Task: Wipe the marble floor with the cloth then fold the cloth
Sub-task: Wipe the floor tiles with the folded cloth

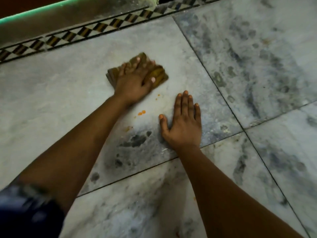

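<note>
**A:** Where had the task got to in this moment?

**B:** It looked to be in the wiping stage; the left hand (133, 83) lay palm-down on the cloth (158, 74), a small olive-brown pad bunched into a rough rectangle, and pressed it onto the marble floor (51, 93); its fingers were spread over the fabric, slightly bent, and motion blur kept me from telling whether they pinched it or only pressed.

**A:** And the other hand?

**B:** The right hand (182, 124) was flat on the floor, fingers straight and together, holding nothing; it seemed to be propping the person up.

**A:** What was still to be done?

**B:** A fair amount, I judged; orange specks (142, 112) lay on the slab between the two hands, just short of the cloth; dark smudges (135, 140) sat nearer the viewer, beside the right thumb; the slabs to the right carried grey mottling, though I could not tell dirt from the stone's own veining. The cloth already looked folded or bunched, but the final fold belonged after the wiping, so I took it as not yet done.

**A:** Any containers, a bucket or basin?

**B:** None in view; only a checkered inlay border (89, 30) running along the far edge of the floor, and a dark patterned sleeve (25, 203) at the lower left.
</note>
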The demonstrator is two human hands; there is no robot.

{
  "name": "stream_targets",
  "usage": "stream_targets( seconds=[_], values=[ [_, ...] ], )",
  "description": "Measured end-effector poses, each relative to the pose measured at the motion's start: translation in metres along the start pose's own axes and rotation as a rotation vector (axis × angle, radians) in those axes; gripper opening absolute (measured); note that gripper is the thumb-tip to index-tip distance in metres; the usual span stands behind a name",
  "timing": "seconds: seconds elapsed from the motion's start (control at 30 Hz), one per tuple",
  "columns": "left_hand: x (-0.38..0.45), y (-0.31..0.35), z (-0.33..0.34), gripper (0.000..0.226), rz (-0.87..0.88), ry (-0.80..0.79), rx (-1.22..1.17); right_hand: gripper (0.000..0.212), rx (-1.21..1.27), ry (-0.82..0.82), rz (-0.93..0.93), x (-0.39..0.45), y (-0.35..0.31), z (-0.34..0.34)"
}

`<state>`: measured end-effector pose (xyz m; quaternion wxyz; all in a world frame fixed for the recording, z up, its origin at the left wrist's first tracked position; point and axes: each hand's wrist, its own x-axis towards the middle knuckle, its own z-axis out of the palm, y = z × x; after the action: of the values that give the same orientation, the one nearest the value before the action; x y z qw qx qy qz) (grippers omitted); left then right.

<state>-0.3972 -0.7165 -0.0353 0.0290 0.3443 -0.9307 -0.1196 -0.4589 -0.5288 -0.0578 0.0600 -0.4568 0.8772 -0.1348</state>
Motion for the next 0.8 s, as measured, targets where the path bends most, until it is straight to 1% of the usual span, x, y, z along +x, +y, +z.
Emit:
stream_targets(
  seconds=[0.07, 0.13, 0.2, 0.27, 0.3, 0.33, 0.4, 0.47, 0.53, 0.57, 0.7, 0.73, 0.8],
  values=[
    [-0.045, -0.002, 0.000, 0.067, 0.156, -0.059, 0.001, 0.083, -0.001, -0.014, 0.002, 0.000, 0.000, -0.001],
    [-0.056, -0.014, -0.006, 0.067, 0.183, -0.131, 0.052, 0.081, -0.009, -0.031, 0.000, 0.000, 0.001, -0.002],
    [-0.028, -0.015, -0.011, 0.064, 0.077, -0.174, 0.102, 0.081, -0.017, -0.040, -0.004, 0.002, 0.002, -0.003],
    [0.004, -0.002, -0.012, 0.060, -0.073, -0.215, 0.089, 0.081, -0.028, -0.039, -0.001, 0.001, 0.001, -0.002],
    [0.012, 0.008, -0.010, 0.060, -0.117, -0.220, 0.070, 0.081, -0.031, -0.034, -0.002, 0.000, 0.001, -0.002],
    [0.014, 0.018, -0.006, 0.059, -0.133, -0.217, 0.056, 0.081, -0.029, -0.035, -0.002, 0.000, 0.001, -0.001],
    [-0.008, 0.031, 0.001, 0.059, -0.072, -0.199, 0.072, 0.082, -0.030, -0.047, -0.002, 0.000, 0.001, -0.001],
    [-0.043, 0.031, 0.007, 0.058, 0.031, -0.166, 0.094, 0.083, -0.026, -0.047, -0.003, 0.000, 0.001, -0.001],
    [-0.059, 0.022, 0.006, 0.057, 0.053, -0.154, 0.087, 0.082, -0.034, -0.049, -0.006, 0.001, 0.002, -0.001],
    [-0.055, 0.018, 0.004, 0.057, 0.024, -0.159, 0.085, 0.080, -0.044, -0.052, -0.008, 0.001, 0.002, -0.001],
    [-0.010, 0.024, -0.005, 0.055, -0.186, -0.198, 0.078, 0.077, -0.057, -0.079, -0.005, 0.000, 0.002, -0.003],
    [-0.009, 0.030, -0.004, 0.055, -0.201, -0.190, 0.073, 0.077, -0.057, -0.079, -0.006, 0.000, 0.002, -0.003],
    [-0.027, 0.040, 0.000, 0.055, -0.162, -0.163, 0.080, 0.077, -0.051, -0.076, -0.007, 0.000, 0.001, -0.004]
  ],
)
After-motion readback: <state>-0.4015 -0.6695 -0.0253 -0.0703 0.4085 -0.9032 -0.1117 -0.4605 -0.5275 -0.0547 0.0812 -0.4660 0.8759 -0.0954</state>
